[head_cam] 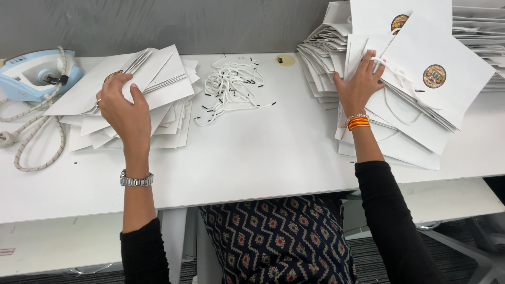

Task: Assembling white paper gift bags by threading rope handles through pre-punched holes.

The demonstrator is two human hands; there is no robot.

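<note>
Seated at a white worktop, black sleeves pushed up, patterned dark skirt showing below the edge.

Left hand resting palm-down on a loose pile of flat white paper bags at the left of the worktop; fingers curled over the top sheets, thumb pressed against the upper face, pinching the topmost bag at its edge. Ring on one finger, metal watch on the wrist.

Right hand laid flat on a taller, fanned stack of white bags at the right; fingers spread and pressing down on the paper, touching a white cord handle threaded through the top bag. Round gold-and-red emblem on that top bag, well clear of the fingertips. Orange and red bangles on the wrist.

Between the two piles, near the back edge, a tangled heap of white cords with black tips, touched by neither hand. Far left, a pale blue iron lying on the worktop, its braided cable looping just beside the left pile. More white bags stacked at the upper right corner.
</note>
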